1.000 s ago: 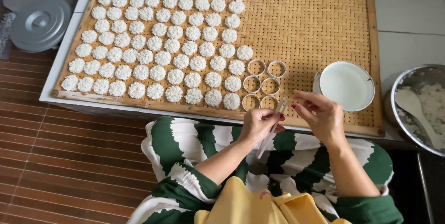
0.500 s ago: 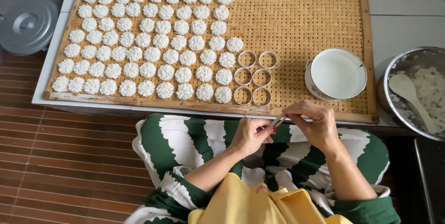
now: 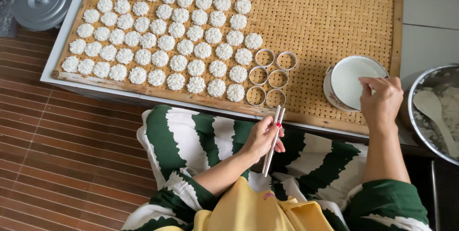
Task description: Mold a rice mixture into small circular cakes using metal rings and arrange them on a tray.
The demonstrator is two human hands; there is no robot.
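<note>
Nearest to me I see a yellow apron (image 3: 258, 212) over a green-and-white striped lap, and just above it my left hand (image 3: 262, 138) is closed around a pair of pale chopsticks (image 3: 273, 140), which slant up toward the near edge of the woven bamboo tray (image 3: 330, 16). My right hand (image 3: 381, 99) sits off the tray's near right corner, fingers curled over the rim of a white bowl (image 3: 351, 80) of white liquid that rests on that corner; I read it as gripping the rim, though the fingertips hide the contact. Just right of the tray, a metal bowl (image 3: 430, 111) holds white rice and a pale paddle (image 3: 432, 114). On the tray, close to its near edge and left of the white bowl, six empty metal rings (image 3: 270, 79) stand in two columns. Left of the rings, rows of round white rice cakes (image 3: 167, 25) fill the tray's left half to its far edge. Beyond the tray's far left corner a grey metal lid (image 3: 43, 1) lies on the floor.
</note>
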